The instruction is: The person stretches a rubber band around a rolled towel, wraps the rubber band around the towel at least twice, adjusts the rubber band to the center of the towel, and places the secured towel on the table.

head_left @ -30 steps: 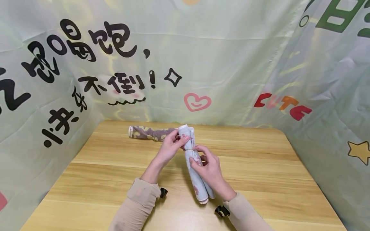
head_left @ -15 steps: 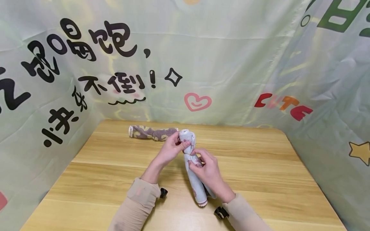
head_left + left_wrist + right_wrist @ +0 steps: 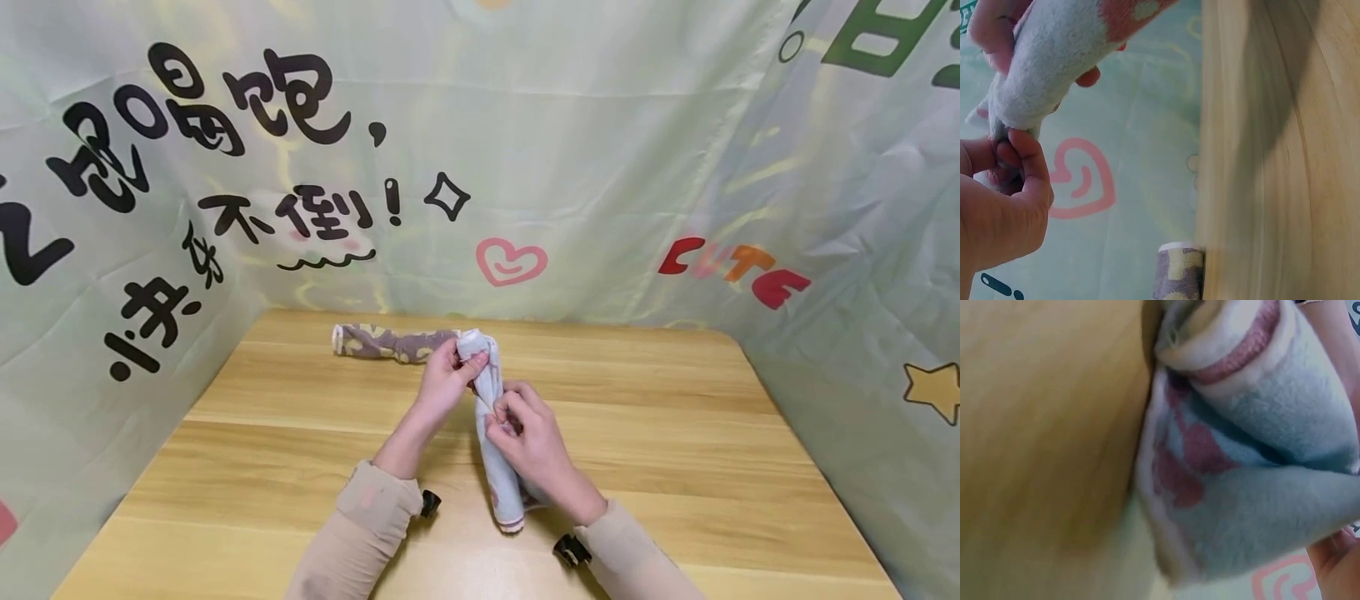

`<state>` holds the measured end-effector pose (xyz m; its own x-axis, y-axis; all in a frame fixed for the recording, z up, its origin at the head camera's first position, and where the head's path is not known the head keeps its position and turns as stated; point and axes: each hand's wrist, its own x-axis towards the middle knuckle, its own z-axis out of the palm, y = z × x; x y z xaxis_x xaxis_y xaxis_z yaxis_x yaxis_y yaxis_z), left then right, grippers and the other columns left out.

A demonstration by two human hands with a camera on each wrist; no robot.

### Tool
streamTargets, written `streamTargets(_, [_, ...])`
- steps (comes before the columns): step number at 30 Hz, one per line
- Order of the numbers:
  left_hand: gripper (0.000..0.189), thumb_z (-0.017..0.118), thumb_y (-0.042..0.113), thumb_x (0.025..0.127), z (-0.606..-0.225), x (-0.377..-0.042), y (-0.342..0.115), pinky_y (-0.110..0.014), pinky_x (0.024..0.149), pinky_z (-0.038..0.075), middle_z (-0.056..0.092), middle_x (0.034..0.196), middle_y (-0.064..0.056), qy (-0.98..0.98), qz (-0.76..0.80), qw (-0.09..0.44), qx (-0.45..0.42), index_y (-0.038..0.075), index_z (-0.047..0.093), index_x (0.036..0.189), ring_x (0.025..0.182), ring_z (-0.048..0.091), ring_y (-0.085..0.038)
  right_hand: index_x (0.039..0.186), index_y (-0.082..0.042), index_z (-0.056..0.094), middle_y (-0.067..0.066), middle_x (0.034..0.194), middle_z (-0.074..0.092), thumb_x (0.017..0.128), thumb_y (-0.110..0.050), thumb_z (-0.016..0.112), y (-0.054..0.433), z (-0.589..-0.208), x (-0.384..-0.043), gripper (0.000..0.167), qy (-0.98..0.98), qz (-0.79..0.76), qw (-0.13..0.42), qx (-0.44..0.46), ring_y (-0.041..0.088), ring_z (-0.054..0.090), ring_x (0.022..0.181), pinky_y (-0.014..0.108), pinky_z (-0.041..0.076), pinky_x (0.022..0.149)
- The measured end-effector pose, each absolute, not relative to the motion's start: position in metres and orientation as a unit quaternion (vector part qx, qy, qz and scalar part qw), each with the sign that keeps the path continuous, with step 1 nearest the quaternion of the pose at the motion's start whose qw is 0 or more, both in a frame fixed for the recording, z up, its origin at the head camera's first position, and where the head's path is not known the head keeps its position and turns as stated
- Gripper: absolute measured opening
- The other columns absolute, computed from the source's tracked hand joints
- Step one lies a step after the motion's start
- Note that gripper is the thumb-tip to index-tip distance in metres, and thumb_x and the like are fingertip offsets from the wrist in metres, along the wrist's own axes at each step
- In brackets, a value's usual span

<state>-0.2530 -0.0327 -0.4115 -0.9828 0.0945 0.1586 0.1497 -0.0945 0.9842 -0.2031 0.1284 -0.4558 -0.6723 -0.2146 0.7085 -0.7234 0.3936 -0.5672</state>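
Note:
A light blue towel with reddish patches (image 3: 497, 471) is rolled long and stands slanted over the table, its lower end near the tabletop. My left hand (image 3: 444, 379) grips its upper end between thumb and fingers. At the towel's narrowed middle, my right hand (image 3: 532, 433) pinches a thin tan rubber band (image 3: 487, 405) and draws it off the cloth. In the left wrist view, both hands' fingers sit around the light blue towel (image 3: 1054, 56). The right wrist view shows the towel's loosened lower end (image 3: 1260, 512), with a flap spread beside the roll.
A purple and yellow rolled towel (image 3: 367, 341), narrowed at its middle, lies at the back left of the wooden table (image 3: 660, 433). Printed fabric curtains (image 3: 600, 167) stand behind and on both sides.
My right fingers have closed in on the band at the towel's middle and pulled it out. The towel's lower end has swung slightly left, and its flap has spread. My left hand keeps its grip.

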Motion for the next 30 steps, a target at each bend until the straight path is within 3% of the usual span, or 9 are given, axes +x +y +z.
streamTargets(7, [0.028,0.064,0.003,0.102,-0.410,-0.254,-0.031,-0.022,0.065,0.055,0.069,0.095,-0.008,-0.651,-0.757,0.035,-0.049,-0.012,0.057,0.124,0.077,0.063,-0.010,0.087,-0.010,0.055,0.017,0.116,0.066,0.081,-0.003,0.078,0.130,-0.451,-0.205,0.026,-0.799,0.463,0.250,0.291,0.026,0.066,0.084,0.021,0.056,0.056])
streamTargets(14, [0.032,0.066,0.009,0.102,-0.410,-0.250,-0.028,-0.024,0.068,0.059,0.069,0.102,-0.013,-0.644,-0.763,0.018,-0.053,-0.007,0.055,0.127,0.080,0.066,-0.013,0.113,-0.008,0.054,0.007,0.089,0.064,0.080,-0.017,0.091,0.137,-0.448,-0.202,0.051,-0.842,0.444,0.227,0.208,0.012,0.058,0.067,0.023,0.050,0.053])
streamTargets(16, [0.033,0.068,0.010,0.101,-0.408,-0.250,-0.030,-0.024,0.068,0.058,0.068,0.100,-0.010,-0.645,-0.761,0.004,-0.072,-0.006,0.055,0.128,0.080,0.064,-0.013,0.115,-0.007,0.052,0.011,0.089,0.066,0.081,-0.011,0.089,0.140,-0.446,-0.202,0.050,-0.836,0.473,0.203,0.191,0.010,0.059,0.065,0.024,0.052,0.051])
streamTargets(19, [0.032,0.067,0.011,0.102,-0.407,-0.252,-0.036,-0.024,0.068,0.053,0.063,0.096,-0.004,-0.656,-0.744,-0.018,-0.122,-0.003,0.056,0.128,0.079,0.061,-0.013,0.116,-0.005,0.050,0.020,0.102,0.070,0.085,0.000,0.082,0.144,-0.439,-0.203,0.045,-0.800,0.557,0.137,0.178,0.013,0.066,0.069,0.028,0.058,0.055])
streamTargets(22, [0.029,0.065,0.011,0.102,-0.407,-0.255,-0.046,-0.024,0.067,0.047,0.059,0.092,-0.003,-0.660,-0.730,-0.042,-0.172,-0.002,0.056,0.128,0.078,0.056,-0.014,0.121,-0.002,0.048,0.026,0.117,0.067,0.090,0.003,0.074,0.150,-0.430,-0.204,0.040,-0.747,0.637,0.055,0.183,0.024,0.072,0.079,0.035,0.063,0.064])
streamTargets(27, [0.035,0.063,0.014,0.103,-0.406,-0.254,-0.058,-0.023,0.069,0.045,0.066,0.106,-0.003,-0.638,-0.732,-0.085,-0.226,-0.002,0.054,0.134,0.083,0.055,-0.014,0.130,0.008,0.042,0.037,0.119,0.062,0.101,0.002,0.059,0.157,-0.421,-0.204,0.035,-0.675,0.701,-0.055,0.222,0.045,0.073,0.080,0.053,0.063,0.070])
streamTargets(30, [0.037,0.064,0.013,0.103,-0.405,-0.253,-0.058,-0.024,0.070,0.045,0.066,0.110,-0.004,-0.629,-0.740,-0.074,-0.227,-0.002,0.054,0.135,0.085,0.056,-0.013,0.136,0.006,0.043,0.035,0.125,0.061,0.103,-0.003,0.058,0.156,-0.420,-0.204,0.037,-0.679,0.696,-0.059,0.225,0.038,0.074,0.082,0.052,0.063,0.070])
